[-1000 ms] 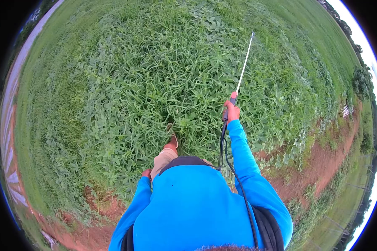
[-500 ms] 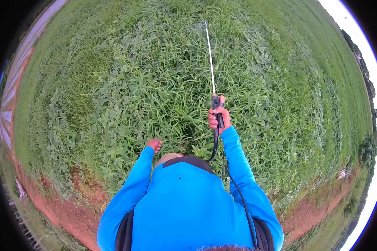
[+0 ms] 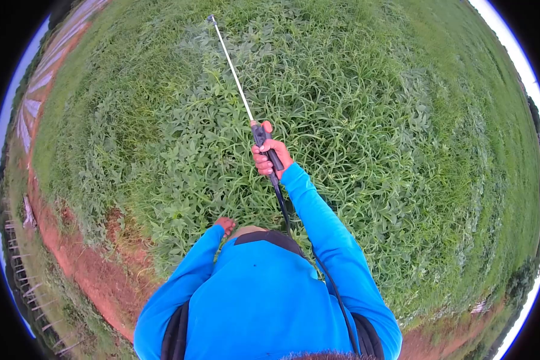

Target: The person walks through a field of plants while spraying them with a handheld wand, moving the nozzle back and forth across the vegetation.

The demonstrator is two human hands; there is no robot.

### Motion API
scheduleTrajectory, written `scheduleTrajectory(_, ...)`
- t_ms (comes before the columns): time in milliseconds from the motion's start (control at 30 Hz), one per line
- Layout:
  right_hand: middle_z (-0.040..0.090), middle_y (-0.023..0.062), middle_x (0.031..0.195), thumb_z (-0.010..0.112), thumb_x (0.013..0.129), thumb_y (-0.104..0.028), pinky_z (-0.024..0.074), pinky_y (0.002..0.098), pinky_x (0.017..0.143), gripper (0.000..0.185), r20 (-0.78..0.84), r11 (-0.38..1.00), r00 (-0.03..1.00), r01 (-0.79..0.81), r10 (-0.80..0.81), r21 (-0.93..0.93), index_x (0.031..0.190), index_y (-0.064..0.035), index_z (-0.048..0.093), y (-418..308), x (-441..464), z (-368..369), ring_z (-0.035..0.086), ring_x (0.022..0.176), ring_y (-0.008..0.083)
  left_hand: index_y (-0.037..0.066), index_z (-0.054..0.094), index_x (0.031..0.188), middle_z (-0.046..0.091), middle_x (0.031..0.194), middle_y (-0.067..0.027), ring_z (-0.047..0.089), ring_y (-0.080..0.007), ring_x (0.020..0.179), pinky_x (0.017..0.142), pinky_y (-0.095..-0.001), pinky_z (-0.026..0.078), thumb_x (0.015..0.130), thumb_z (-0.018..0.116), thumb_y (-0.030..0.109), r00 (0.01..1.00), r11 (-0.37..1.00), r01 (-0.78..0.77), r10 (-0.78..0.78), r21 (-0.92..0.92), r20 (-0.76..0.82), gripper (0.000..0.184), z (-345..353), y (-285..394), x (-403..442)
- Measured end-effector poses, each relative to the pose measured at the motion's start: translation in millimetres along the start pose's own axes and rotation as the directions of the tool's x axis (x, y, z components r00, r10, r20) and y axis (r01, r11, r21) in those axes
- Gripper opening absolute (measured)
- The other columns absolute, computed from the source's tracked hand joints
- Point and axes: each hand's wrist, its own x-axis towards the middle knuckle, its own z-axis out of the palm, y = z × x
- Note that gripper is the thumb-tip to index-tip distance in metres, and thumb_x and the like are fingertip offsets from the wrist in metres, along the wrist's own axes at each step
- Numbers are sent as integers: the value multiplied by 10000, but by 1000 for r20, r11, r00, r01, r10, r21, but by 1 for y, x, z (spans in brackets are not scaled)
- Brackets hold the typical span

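Note:
My right hand (image 3: 272, 157) is wrapped round the black handle of a sprayer wand (image 3: 234, 73), with an orange-red part at the handle's top. The wand's long pale tube slants up and left over the plants, ending in a dark nozzle (image 3: 211, 19). Faint mist hangs near that tip. From the bottom of the handle a black hose (image 3: 282, 201) runs down towards my waist. My left hand (image 3: 225, 225) is low beside my body, close to the leaves, its fingers curled in with nothing visible in them.
Dense green leafy plants and grass (image 3: 336, 120) surround me in front and at both sides. Bare reddish soil (image 3: 96, 270) lies at lower left, with a row of fence posts (image 3: 27, 273) beyond. Pale strips (image 3: 36, 102) run along the far left.
My right hand has swung left with the sprayer wand, and the nozzle now points up and left instead of nearly straight ahead. The view has turned somewhat; my left hand stays low.

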Motion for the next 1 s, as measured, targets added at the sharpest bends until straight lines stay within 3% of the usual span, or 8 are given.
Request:
scheduleTrajectory(233,373,-36,533,508,701,-227,296,232,361,138,-150,981,978,126,-147,-146,669,-136,410,-41,8,3,344,398,73,74,588,843,525,610,-28,439,-121,410,352,-269,339,796,511,246,993,993,113,-114,-34,-24,195,-8,6,9)
scheduleTrajectory(400,376,-30,544,515,701,-245,298,229,362,150,-305,948,902,257,-306,-191,666,-139,416,-59,-37,-3,345,399,74,45,560,807,516,597,-48,429,-132,395,335,-285,333,789,503,242,997,997,-77,77,0,-4,205,1,34,34)
scheduleTrajectory(467,379,-26,545,518,705,-248,300,228,364,169,-364,930,857,316,-365,-189,647,-136,406,-63,-62,-5,344,392,81,52,563,810,520,618,-44,431,-127,416,348,-286,340,785,519,249,998,998,-56,57,-26,17,203,12,55,39)
scheduleTrajectory(533,374,-24,536,516,708,-245,301,229,363,174,-406,913,819,345,-406,-217,642,-132,402,-67,-90,-5,343,388,83,61,564,815,529,654,-37,445,-124,451,368,-281,351,787,519,255,987,985,-159,158,62,28,202,21,68,44)
scheduleTrajectory(600,370,-20,518,511,704,-241,303,233,359,177,-441,907,793,381,-421,-180,632,-126,396,-69,-116,-7,342,380,89,70,564,822,529,674,-26,451,-119,477,386,-272,355,791,516,261,992,990,-120,116,79,50,200,29,82,50)
scheduleTrajectory(833,366,-23,518,536,678,-258,307,228,353,180,-601,778,529,563,-599,-280,654,-131,411,-67,-202,-22,342,386,92,57,563,838,525,697,-28,439,-118,490,398,-271,357,805,477,282,973,967,-191,165,168,159,243,46,116,52)
scheduleTrajectory(900,363,-24,523,541,682,-265,304,233,354,186,-613,756,498,594,-613,-274,649,-140,406,-70,-224,-29,342,394,94,98,568,845,532,697,10,471,-101,491,414,-264,376,795,518,314,988,976,-95,69,194,135,227,42,117,58)
scheduleTrajectory(1000,358,-24,523,539,688,-273,299,236,355,192,-653,693,375,642,-658,-329,646,-146,402,-74,-250,-34,336,395,96,98,566,829,536,667,-2,491,-121,491,412,-278,382,799,516,296,984,977,-127,102,171,145,207,32,113,66)
